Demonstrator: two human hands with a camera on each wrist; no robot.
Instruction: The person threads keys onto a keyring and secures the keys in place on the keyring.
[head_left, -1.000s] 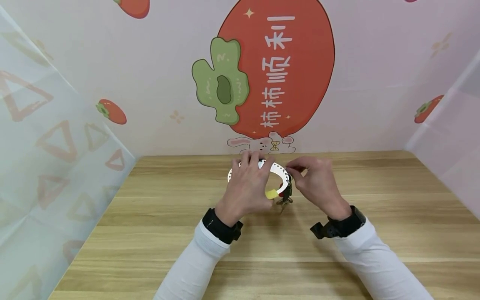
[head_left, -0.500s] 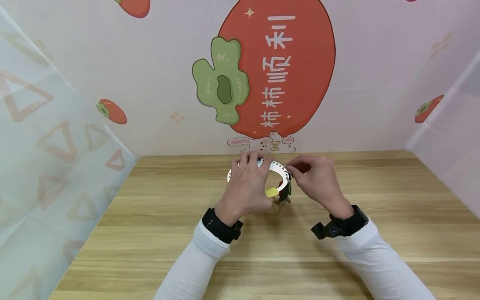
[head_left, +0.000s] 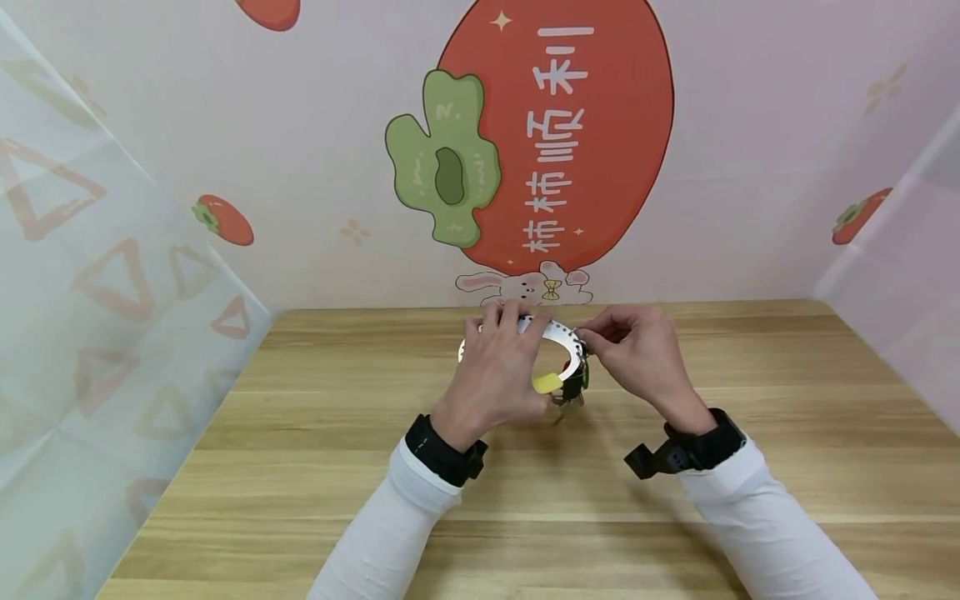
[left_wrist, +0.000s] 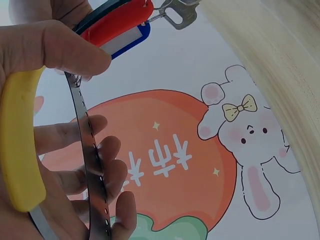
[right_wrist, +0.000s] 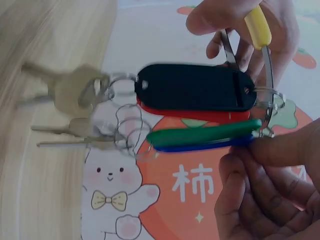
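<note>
A large flat metal key ring [head_left: 561, 335], pierced with holes along its band, is held above the table. My left hand [head_left: 491, 375] grips it, the thumb near its yellow grip [head_left: 547, 383] and the fingers spread across the band. My right hand [head_left: 637, 358] pinches near the band's right side, at the end of the green key tag [right_wrist: 200, 134] and blue key tag [right_wrist: 200, 147]. A black key tag [right_wrist: 192, 87] and a red key tag [right_wrist: 200, 114] hang beside them. Keys [right_wrist: 75, 92] dangle from the tags, blurred. The fingertips partly hide the pinched spot.
Below the hands lies a wooden table [head_left: 337, 467]. Behind it rises a printed backdrop [head_left: 322, 167] with a large persimmon and a rabbit. Pale side walls [head_left: 97, 333] flank the table. Both wrists wear black camera bands [head_left: 442, 450].
The right hand has shifted slightly right, its fingers still at the ring's edge. The tags and keys beneath have swung a little. The left hand keeps its hold almost unmoved.
</note>
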